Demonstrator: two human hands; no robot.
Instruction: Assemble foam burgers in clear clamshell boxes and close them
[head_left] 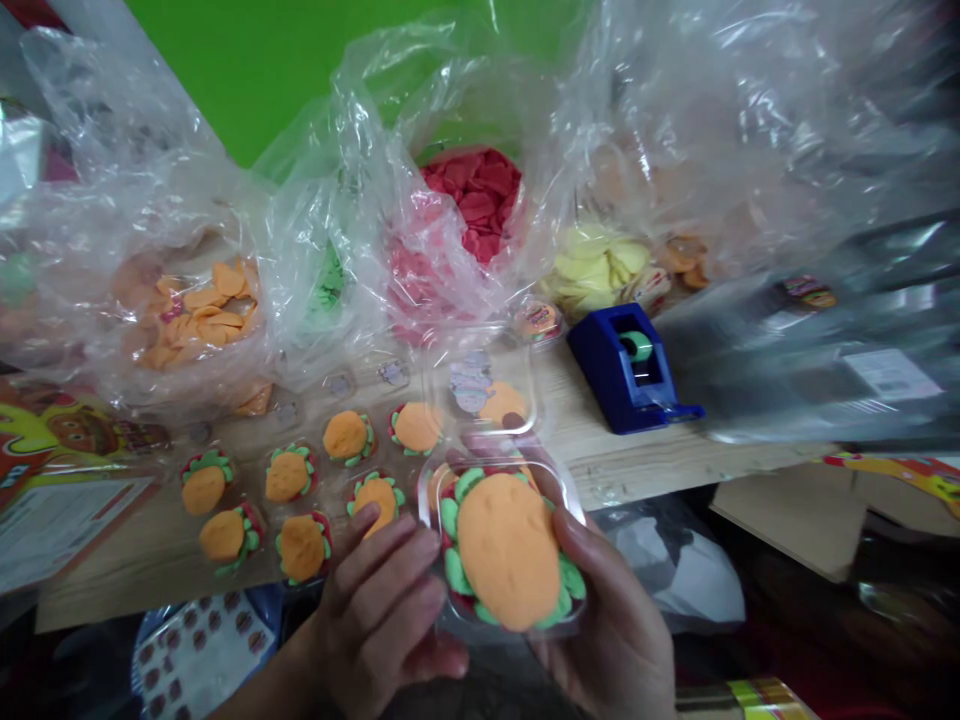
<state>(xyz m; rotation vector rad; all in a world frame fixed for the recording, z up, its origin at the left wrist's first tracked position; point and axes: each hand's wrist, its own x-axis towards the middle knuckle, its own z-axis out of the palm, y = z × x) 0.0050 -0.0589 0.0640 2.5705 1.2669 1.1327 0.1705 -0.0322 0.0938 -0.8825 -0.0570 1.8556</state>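
1. A person's right hand (607, 625) is grasping a clear plastic box (571, 505) from underneath, with the thumb curling up over the box's right edge.
2. The person's left hand (379, 600) is laying its fingers (397, 545) against the box's left side. Whether it is gripping the box or only touching it cannot be told.
3. A toy burger (506, 550) is sitting inside the box, filling most of it. Its orange bun is facing up, with green lettuce and a thin red layer showing around the edge.
4. The box's clear lid (480, 385) is standing open just beyond the box, still joined to it.
5. Smaller toy burgers (302, 548) are lying in rows just left of the box, on a wooden table (600, 460).
6. Clear plastic bags (360, 170) are bulging beyond the box, holding loose orange pieces (196, 315), green pieces (328, 290), red pieces (472, 200), and yellow pieces (592, 265).
7. A blue tape dispenser (626, 365) is standing beyond the box and to its right.
8. A printed card (67, 470) is lying well left of the box.
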